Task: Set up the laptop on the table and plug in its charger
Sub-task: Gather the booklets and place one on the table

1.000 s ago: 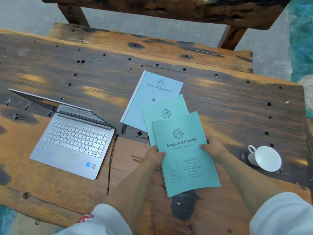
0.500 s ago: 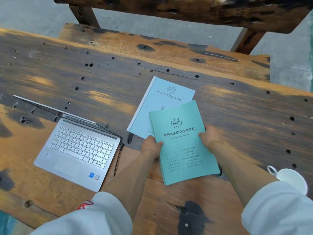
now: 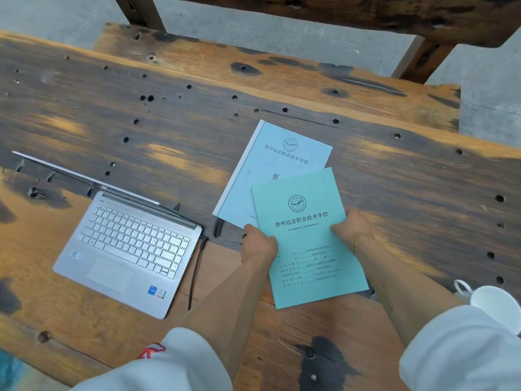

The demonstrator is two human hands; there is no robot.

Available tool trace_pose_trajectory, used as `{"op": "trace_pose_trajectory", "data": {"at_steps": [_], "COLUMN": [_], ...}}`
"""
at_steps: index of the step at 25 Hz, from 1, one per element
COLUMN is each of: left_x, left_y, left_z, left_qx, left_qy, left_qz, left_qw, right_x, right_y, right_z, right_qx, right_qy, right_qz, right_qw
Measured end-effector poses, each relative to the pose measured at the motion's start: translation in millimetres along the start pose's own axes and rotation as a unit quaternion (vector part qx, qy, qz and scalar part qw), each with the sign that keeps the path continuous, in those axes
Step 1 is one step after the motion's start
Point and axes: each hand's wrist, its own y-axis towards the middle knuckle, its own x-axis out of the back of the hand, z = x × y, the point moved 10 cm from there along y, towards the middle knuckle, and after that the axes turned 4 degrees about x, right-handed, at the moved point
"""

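Observation:
A silver laptop [image 3: 127, 249] lies wide open on the left of the wooden table [image 3: 141, 122], its screen tilted far back. A black charger cable [image 3: 194, 272] runs from the laptop's right side toward the table's near edge. My left hand [image 3: 258, 245] and my right hand [image 3: 352, 228] grip the two sides of a teal booklet [image 3: 307, 238], which hides another teal booklet squared under it. The held stack overlaps the lower corner of a pale blue booklet [image 3: 276, 167] lying flat on the table.
A white cup [image 3: 496, 306] stands at the right near my right sleeve. A wooden bench [image 3: 282, 77] runs along the table's far side, with a dark beam above it and grey floor beyond.
The two teal booklets, fanned apart a second ago, are now stacked as one pile between my hands. The view has shifted left, putting the cup at the frame's right edge.

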Motion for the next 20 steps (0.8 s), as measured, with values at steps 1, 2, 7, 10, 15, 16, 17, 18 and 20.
{"op": "trace_pose_trajectory", "data": {"at_steps": [1, 2, 7, 10, 15, 16, 17, 18, 20], "left_x": [-2, -3, 8, 33, 81, 88, 93, 96, 101], "left_y": [0, 1, 6, 14, 47, 53, 59, 67, 81], "left_z": [4, 6, -6, -24, -76, -86, -96, -105, -117], "left_qx": [0.02, 0.032, 0.006, -0.016, -0.068, -0.077, -0.084, -0.088, -0.098], "left_qy": [-0.041, -0.071, -0.115, -0.117, -0.083, -0.076, -0.067, -0.056, -0.021], "left_qz": [0.013, 0.027, 0.045, 0.017, -0.027, -0.034, -0.041, -0.046, -0.055], "left_qw": [0.999, 0.997, 0.992, 0.993, 0.994, 0.994, 0.993, 0.993, 0.993], "right_x": [1, 1, -6, -12, -20, -22, -23, -24, -28], "right_y": [0, 0, -10, -16, -12, -9, -5, 1, 10], "right_z": [-1, -2, 3, 17, 52, 60, 66, 71, 76], "right_qx": [-0.009, -0.017, -0.02, -0.014, -0.012, -0.009, -0.008, -0.01, -0.018], "right_qy": [0.014, 0.033, 0.096, 0.139, 0.229, 0.241, 0.252, 0.258, 0.26], "right_qz": [0.013, 0.027, 0.081, 0.08, 0.042, 0.033, 0.021, 0.009, -0.009], "right_qw": [1.0, 0.999, 0.992, 0.987, 0.972, 0.97, 0.968, 0.966, 0.965]}}
